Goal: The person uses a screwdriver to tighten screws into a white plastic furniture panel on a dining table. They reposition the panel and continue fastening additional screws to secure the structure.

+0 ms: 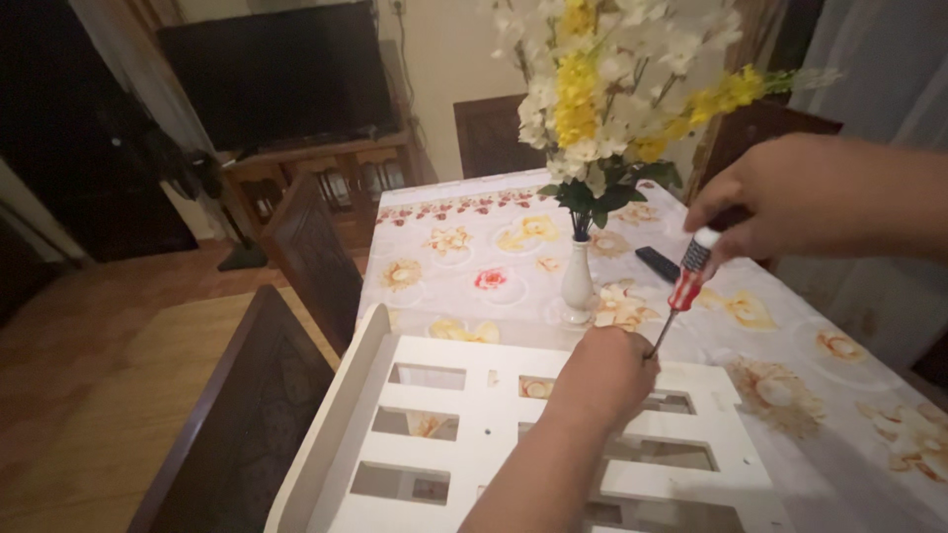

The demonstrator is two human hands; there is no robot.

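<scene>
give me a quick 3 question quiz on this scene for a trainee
1. True or false: the right hand holds the screwdriver by its handle.
2. What does the left hand rest on? A) white slotted panel B) remote C) chair
3. What stands just beyond the panel on the floral tablecloth?

Key: 1 true; 2 A; 3 a white vase of yellow and white flowers.

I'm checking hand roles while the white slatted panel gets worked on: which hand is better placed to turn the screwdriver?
The right hand. Its fingers already grip the screwdriver by the handle top, while the left hand is fisted low at the shaft tip on the white panel, likely steadying it.
</scene>
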